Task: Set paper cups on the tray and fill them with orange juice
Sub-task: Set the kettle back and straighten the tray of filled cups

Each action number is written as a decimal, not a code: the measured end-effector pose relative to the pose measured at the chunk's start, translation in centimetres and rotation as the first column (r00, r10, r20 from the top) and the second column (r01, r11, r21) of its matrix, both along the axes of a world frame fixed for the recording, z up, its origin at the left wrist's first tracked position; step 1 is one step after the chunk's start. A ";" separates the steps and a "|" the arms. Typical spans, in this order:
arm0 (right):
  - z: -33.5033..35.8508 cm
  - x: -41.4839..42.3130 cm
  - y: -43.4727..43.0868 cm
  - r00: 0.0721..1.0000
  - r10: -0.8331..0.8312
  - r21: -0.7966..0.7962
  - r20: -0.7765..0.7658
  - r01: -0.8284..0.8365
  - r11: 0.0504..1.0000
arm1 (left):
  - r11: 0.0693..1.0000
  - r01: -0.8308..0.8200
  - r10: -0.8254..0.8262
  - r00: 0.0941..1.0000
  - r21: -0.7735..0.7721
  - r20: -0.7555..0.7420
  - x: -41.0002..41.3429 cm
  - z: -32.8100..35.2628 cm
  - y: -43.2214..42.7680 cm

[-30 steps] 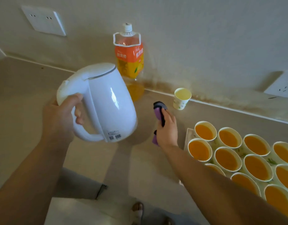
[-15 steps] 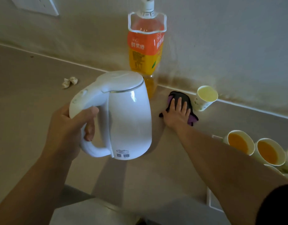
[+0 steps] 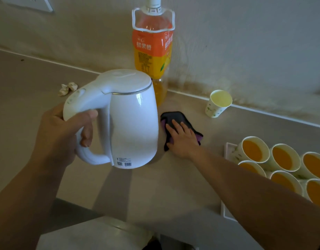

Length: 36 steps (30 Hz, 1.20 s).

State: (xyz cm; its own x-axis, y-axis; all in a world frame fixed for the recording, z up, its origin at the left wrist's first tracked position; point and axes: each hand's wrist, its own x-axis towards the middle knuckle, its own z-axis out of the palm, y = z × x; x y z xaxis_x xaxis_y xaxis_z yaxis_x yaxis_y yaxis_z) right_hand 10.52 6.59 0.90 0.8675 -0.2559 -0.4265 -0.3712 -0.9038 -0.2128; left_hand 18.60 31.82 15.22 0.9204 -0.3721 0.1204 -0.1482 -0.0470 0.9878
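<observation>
- A beige countertop [image 3: 173, 186] met a stained pale wall [image 3: 245, 42], with a white wall socket [image 3: 38, 4] at the upper left of the frame.
- A tall plastic orange-juice bottle [image 3: 152, 51] stood against the wall at top centre. Some crumpled paper [image 3: 68, 87] lay left of it.
- At the right edge a white tray [image 3: 227, 147] held the paper cups [image 3: 253, 150], and all those in view were filled with orange juice. One patterned paper cup [image 3: 218, 103] of paler liquid stood apart by the wall.
- The left hand [image 3: 60, 134] was clenched round the handle of a white plastic electric kettle [image 3: 132, 123], apparently holding it off the counter.
- The right hand [image 3: 182, 139] lay flat, fingers straight, pressing a black and purple cloth [image 3: 175, 120] just right of the kettle.
- Filling looked done, and the step in hand seemed to be wiping the counter. The next move would call for a steady sweep of the cloth, with the kettle kept level and clear of the bottle.
</observation>
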 end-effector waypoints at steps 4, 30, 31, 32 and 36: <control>1.2 -4.7 1.6 0.991 0.066 0.049 -0.114 -0.060 0.997 | 0.999 0.034 -0.034 0.999 0.006 0.012 0.0 1.0 -1.0; 8.6 -2.4 -5.5 0.440 -0.892 0.943 -0.102 0.329 0.055 | 0.921 0.362 -0.359 0.932 0.143 -0.045 3.9 -4.3 -15.5; 8.3 -2.3 -5.7 0.449 -0.889 0.940 -0.092 0.332 0.071 | 0.919 0.367 -0.362 0.930 0.144 -0.056 4.2 -4.6 -15.5; 8.2 -2.3 -5.7 0.461 -0.884 0.938 -0.076 0.334 0.093 | 0.917 0.371 -0.367 0.929 0.148 -0.054 4.5 -4.9 -15.5; 7.7 -2.0 -5.8 0.454 -0.891 0.920 -0.010 0.352 0.169 | 0.894 0.364 -0.378 0.926 0.262 0.000 5.2 -5.3 -15.7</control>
State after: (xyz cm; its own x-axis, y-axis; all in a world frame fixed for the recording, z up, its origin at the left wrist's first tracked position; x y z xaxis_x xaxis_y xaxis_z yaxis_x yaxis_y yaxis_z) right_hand 8.56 0.74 8.61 0.6527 -0.6367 -0.4107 -0.3129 0.2672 -0.9114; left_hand 23.80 16.17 9.96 0.7048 -0.7092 0.0182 -0.2517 -0.2259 0.9411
